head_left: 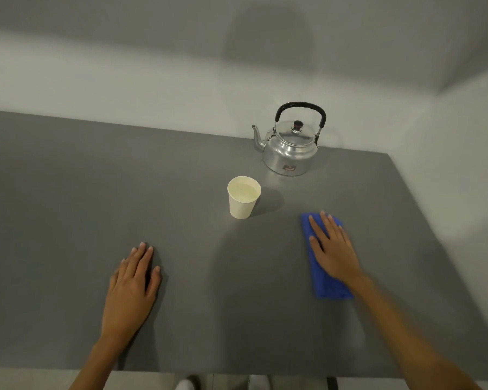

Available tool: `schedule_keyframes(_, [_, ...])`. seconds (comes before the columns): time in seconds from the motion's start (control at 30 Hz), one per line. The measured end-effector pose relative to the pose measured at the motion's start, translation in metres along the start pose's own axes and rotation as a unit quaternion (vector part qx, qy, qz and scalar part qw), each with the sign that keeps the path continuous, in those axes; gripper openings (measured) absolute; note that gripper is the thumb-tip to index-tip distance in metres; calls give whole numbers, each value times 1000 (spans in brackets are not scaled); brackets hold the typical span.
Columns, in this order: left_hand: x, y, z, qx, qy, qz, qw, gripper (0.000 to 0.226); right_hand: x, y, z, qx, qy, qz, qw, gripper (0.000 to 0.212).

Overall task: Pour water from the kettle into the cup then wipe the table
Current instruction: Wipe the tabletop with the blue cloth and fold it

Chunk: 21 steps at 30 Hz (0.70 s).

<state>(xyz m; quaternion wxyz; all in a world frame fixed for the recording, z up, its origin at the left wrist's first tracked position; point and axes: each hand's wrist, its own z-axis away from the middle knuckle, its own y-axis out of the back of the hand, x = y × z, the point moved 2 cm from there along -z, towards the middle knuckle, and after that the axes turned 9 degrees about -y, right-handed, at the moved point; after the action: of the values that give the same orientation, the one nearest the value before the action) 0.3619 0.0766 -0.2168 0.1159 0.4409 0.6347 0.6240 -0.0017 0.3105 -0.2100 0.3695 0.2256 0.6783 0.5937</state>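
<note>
A shiny metal kettle (pixel 289 146) with a black handle stands upright at the far right of the grey table (pixel 68 192), spout pointing left. In front of it a white paper cup (pixel 243 197) stands upright with liquid in it. My right hand (pixel 331 246) lies flat, fingers spread, pressing on a folded blue cloth (pixel 328 285) to the right of the cup. My left hand (pixel 137 282) rests palm down on the bare table at the near left, fingers together, holding nothing.
A pale wall runs along the table's far edge and its right edge (pixel 434 235). The near edge (pixel 265 374) is at the bottom of the view, with floor and feet below it.
</note>
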Motion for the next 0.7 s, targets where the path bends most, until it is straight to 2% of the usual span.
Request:
schedule_keyframes(0.17, [2, 2, -1, 4, -4, -9, 1000, 49, -42, -18, -25, -20, 10, 22, 1000, 54])
schedule_keyframes(0.4, [2, 2, 0, 1, -7, -1, 1000, 49, -91, -27, 67, -40, 91, 8, 995, 56])
schedule_keyframes(0.57, [4, 2, 0, 1, -8, -3, 1000, 48, -42, -15, 134, -45, 98, 0, 994, 55])
schedule_keyframes(0.7, [4, 1, 0, 5, -12, -4, 1000, 47, 7, 6, 113, -30, 40, 12, 999, 59])
